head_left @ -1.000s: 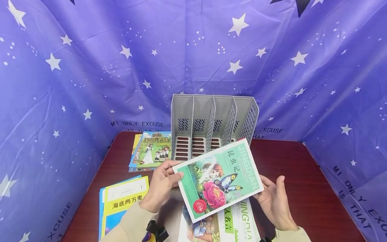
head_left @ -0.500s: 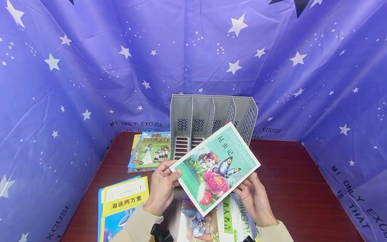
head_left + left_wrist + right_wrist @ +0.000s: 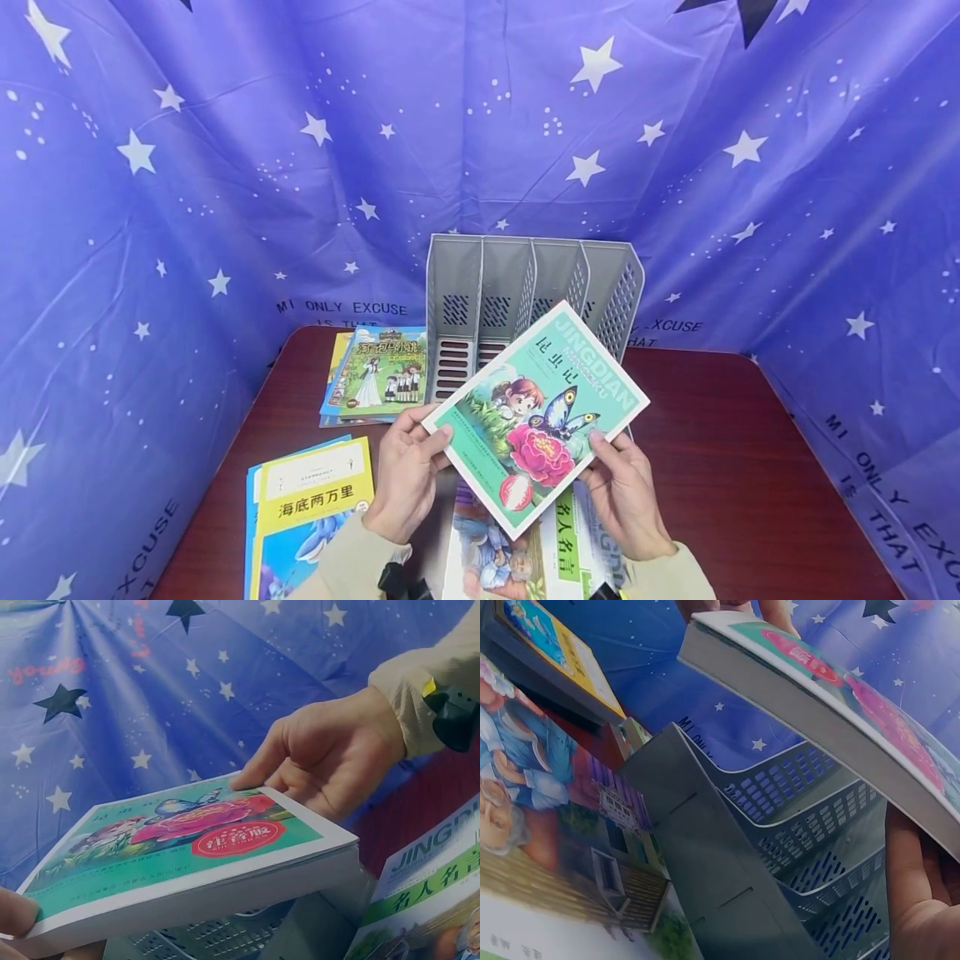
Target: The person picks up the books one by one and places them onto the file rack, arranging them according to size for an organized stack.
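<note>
The green book (image 3: 538, 412) bears the title 昆虫记 and pale letters JINGDIAN, with 注音版 on its red seal (image 3: 238, 839). Further titles read 名人名言 on the white book (image 3: 491, 560), 海底两万里 on the yellow book (image 3: 311, 507) and 淘气包马小跳 on the picture book (image 3: 386, 372). The starry cloth (image 3: 480, 150) carries MI ONLY EXCUSE and IS THAT in black and, in the left wrist view, "young" in red.

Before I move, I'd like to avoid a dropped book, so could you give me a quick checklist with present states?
1. Left hand gripping the green book: ok.
2. Right hand gripping it too: ok, thumb on the cover.
3. Gray rack standing on the table: ok.
4. Book square with the rack: not ok, it's turned at an angle.
5. Back cover undamaged: cannot tell, it faces away.
</note>
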The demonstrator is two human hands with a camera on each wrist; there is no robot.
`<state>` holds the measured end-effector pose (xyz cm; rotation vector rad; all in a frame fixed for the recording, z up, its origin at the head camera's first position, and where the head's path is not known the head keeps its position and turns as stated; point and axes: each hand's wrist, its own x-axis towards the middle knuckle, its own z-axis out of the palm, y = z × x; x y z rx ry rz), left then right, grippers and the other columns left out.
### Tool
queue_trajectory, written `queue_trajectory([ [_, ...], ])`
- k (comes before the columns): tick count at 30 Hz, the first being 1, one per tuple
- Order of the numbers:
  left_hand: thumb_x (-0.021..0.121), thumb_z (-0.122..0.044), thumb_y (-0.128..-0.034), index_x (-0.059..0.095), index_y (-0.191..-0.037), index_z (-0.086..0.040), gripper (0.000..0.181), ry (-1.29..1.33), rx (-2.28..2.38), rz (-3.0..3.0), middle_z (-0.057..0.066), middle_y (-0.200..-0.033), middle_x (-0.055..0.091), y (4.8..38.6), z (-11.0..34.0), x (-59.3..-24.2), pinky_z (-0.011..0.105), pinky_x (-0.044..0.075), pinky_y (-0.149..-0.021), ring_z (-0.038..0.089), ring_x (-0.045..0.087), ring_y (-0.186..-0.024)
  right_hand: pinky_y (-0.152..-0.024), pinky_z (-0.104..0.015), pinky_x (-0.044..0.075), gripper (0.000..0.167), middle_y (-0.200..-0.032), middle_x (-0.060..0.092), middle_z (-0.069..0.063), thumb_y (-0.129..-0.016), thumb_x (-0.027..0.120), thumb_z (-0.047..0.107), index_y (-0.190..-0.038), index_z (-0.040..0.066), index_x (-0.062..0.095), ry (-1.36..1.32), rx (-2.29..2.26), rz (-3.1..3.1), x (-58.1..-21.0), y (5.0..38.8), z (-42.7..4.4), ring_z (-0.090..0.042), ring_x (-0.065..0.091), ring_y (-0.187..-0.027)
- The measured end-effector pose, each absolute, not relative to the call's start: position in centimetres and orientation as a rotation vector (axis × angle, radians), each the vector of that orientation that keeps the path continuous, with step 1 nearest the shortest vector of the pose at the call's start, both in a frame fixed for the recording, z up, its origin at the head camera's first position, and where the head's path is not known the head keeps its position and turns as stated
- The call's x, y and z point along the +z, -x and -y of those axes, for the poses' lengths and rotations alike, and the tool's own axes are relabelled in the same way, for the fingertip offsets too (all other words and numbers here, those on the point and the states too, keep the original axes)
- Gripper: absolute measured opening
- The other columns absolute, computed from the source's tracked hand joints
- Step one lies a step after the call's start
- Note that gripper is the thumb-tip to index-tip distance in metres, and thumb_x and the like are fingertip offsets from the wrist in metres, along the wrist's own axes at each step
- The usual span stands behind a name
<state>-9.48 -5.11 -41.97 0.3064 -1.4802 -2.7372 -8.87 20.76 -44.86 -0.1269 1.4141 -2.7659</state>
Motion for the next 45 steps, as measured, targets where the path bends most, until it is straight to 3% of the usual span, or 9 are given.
queue_trajectory([
  [10,0.056,0.011,-0.0901,0.049,-0.119,0.007,0.031,-0.318,-2.726,1.581,0.008,-0.101,0.072,9.1,5.1,-43.3,0.03,0.06,-0.077,0.015,0.072,-0.087,-0.089,-0.033,0.056,0.033,-0.123,0.068,0.0,-0.103,0.05,0.008,-0.136,0.005,0.042,0.018,-2.656,-1.752,-43.6,8.5,-20.6,-0.017,0.067,-0.111],
  [14,0.06,0.01,-0.0849,0.052,-0.114,0.008,0.03,-0.31,-2.675,1.72,0.004,-0.091,0.073,9.1,5.4,-44.4,0.025,0.057,-0.075,0.012,0.071,-0.081,-0.084,-0.032,0.058,0.031,-0.116,0.072,0.001,-0.103,0.05,0.009,-0.133,0.001,0.044,0.066,-2.574,-1.951,-43.0,8.3,-20.8,-0.014,0.07,-0.103],
  [19,0.068,0.002,-0.082,0.059,-0.111,0.008,0.031,-0.109,-2.532,2.084,0.012,-0.092,0.074,9.5,6.5,-45.1,0.026,0.055,-0.075,0.016,0.07,-0.077,-0.075,-0.032,0.06,0.025,-0.108,0.074,-0.004,-0.101,0.05,0.001,-0.126,-0.002,0.053,0.222,-2.537,-2.136,-42.2,8.2,-21.4,-0.015,0.073,-0.093],
  [23,0.073,-0.007,-0.0856,0.063,-0.116,0.001,0.033,0.184,-2.279,2.358,0.014,-0.105,0.073,10.6,7.1,-45.1,0.031,0.056,-0.088,0.02,0.07,-0.092,-0.071,-0.032,0.061,0.029,-0.108,0.075,-0.002,-0.099,0.052,-0.004,-0.128,-0.009,0.053,0.379,-2.379,-2.338,-41.5,8.2,-22.1,-0.017,0.074,-0.088],
  [28,0.072,-0.013,-0.09,0.057,-0.133,-0.004,0.046,0.482,-2.11,2.423,0.014,-0.121,0.068,12.4,7.7,-43.5,0.039,0.05,-0.101,0.028,0.064,-0.112,-0.064,-0.028,0.06,0.029,-0.102,0.075,0.006,-0.095,0.058,-0.006,-0.124,-0.01,0.057,0.49,-2.096,-2.665,-40.6,8.4,-22.4,-0.013,0.073,-0.078],
  [33,0.07,-0.01,-0.0909,0.05,-0.14,-0.002,0.053,0.718,-2.033,2.34,0.017,-0.126,0.065,13.8,7.8,-40.9,0.041,0.05,-0.101,0.032,0.063,-0.114,-0.053,-0.027,0.056,0.029,-0.099,0.075,0.006,-0.092,0.06,-0.011,-0.12,-0.006,0.062,0.563,-2.023,-2.784,-39.9,8.5,-22.7,-0.011,0.072,-0.073],
  [38,0.07,-0.008,-0.0913,0.053,-0.138,-0.003,0.05,0.816,-1.951,2.279,0.015,-0.124,0.066,15.0,7.5,-38.6,0.037,0.053,-0.098,0.028,0.064,-0.112,-0.048,-0.028,0.055,0.03,-0.098,0.074,0.006,-0.092,0.06,-0.011,-0.121,-0.003,0.062,0.632,-1.978,-2.8,-39.5,8.8,-22.8,-0.01,0.071,-0.072],
  [45,0.072,-0.009,-0.09,0.063,-0.128,-0.011,0.039,0.778,-1.939,2.242,0.009,-0.11,0.071,15.4,7.3,-36.9,0.035,0.056,-0.09,0.02,0.067,-0.101,-0.061,-0.024,0.058,0.03,-0.097,0.074,0.002,-0.09,0.061,-0.013,-0.116,0.0,0.064,0.761,-1.909,-2.83,-39.4,9.3,-22.7,-0.007,0.07,-0.077],
])
